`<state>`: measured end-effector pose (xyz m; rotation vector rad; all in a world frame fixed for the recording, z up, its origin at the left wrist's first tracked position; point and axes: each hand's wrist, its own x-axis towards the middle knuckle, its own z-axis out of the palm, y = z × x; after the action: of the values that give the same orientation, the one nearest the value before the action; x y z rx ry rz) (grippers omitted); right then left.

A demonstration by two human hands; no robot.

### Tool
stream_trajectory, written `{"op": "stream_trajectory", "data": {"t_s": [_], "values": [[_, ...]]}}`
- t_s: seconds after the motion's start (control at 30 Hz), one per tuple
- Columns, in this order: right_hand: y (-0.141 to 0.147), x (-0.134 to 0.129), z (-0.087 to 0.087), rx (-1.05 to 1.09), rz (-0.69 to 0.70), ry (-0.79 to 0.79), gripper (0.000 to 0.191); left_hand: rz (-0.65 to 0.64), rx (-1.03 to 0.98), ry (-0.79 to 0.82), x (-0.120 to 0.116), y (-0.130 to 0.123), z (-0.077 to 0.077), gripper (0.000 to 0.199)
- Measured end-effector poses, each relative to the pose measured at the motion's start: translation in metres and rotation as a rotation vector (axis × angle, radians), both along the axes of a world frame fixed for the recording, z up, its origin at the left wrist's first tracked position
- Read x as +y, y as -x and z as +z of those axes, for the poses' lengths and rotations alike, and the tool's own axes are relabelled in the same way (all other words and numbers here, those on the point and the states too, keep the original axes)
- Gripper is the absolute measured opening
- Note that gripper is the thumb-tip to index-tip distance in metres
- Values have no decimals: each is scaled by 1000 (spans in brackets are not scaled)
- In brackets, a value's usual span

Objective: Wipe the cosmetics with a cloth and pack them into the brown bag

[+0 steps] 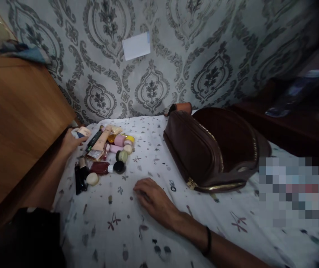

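The fingers of the left hand [71, 141] grasp a small peach-and-white item [83, 131], its exact kind too small to tell, at the far left edge of a cluster of cosmetics. The right hand [155, 197] rests palm down on the printed bedsheet [137, 230], its fingers loosely bent; I cannot tell whether anything lies beneath them. A black wristband [209, 241] circles that wrist. Just beside the left hand lie a dark green tube [94, 140] and a peach tube [103, 139], with a pink bottle [119, 140] to their right. Nearer the viewer, a dark red bottle [100, 168] with a white cap lies on its side, between a black tube [78, 180] and a round black lid [119, 167]; a cream-coloured round container [92, 179] sits in front. Well apart to the right stands a brown bag [193, 149] with gold-toothed zippers, an orange-brown cylindrical object [185, 108] behind it. Farther out, a wooden cabinet [16, 123] flanks the left, and damask-patterned fabric [153, 85] covers the back, bearing a white card [136, 46].
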<state>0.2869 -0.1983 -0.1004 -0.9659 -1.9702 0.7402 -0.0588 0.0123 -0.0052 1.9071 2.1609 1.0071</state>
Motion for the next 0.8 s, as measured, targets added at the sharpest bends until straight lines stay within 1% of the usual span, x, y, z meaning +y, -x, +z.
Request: {"op": "stream_trajectory", "data": {"t_s": [0.03, 0.07, 0.1, 0.17, 0.23, 0.27, 0.3, 0.33, 0.4, 0.43, 0.53, 0.6, 0.67, 0.73, 0.8], "values": [[-1, 0, 1, 15, -12, 20, 23, -86, -105, 5, -18, -11, 5, 61], [-1, -1, 2, 36, -23, 38, 27, -218, -182, 18, -39, -24, 9, 63], [-2, -1, 4, 64, -34, 51, 34, -351, -220, 76, -61, -40, 11, 64], [-2, -2, 6, 125, -43, 47, 56, -571, -286, 233, -106, -74, 11, 65], [-3, -1, 5, 168, -28, 10, 76, -702, -370, 344, -145, -108, 3, 64], [-3, 0, 4, 173, -13, -11, 81, -753, -389, 394, -160, -123, -4, 62], [-4, 1, 2, 166, 3, -25, 81, -794, -381, 422, -172, -135, -11, 59], [-5, 2, 0, 148, 17, -30, 78, -806, -348, 413, -181, -144, -20, 57], [-7, 5, -4, 91, 20, -15, 68, -815, -288, 361, -190, -151, -36, 53], [-8, 6, -6, 61, 3, -6, 64, -819, -273, 336, -192, -150, -42, 56], [-11, 9, -6, 3, -57, 2, 60, -815, -286, 324, -192, -137, -56, 69], [-12, 10, -3, -28, -56, 1, 64, -775, -290, 330, -191, -126, -60, 70], [-15, 11, 0, -67, -38, 7, 69, -762, -264, 306, -189, -121, -61, 63], [-18, 13, 2, -104, -18, 14, 73, -774, -215, 238, -188, -120, -63, 53], [-21, 15, 3, -127, 3, 27, 77, -727, -187, 128, -188, -124, -64, 45]]}}
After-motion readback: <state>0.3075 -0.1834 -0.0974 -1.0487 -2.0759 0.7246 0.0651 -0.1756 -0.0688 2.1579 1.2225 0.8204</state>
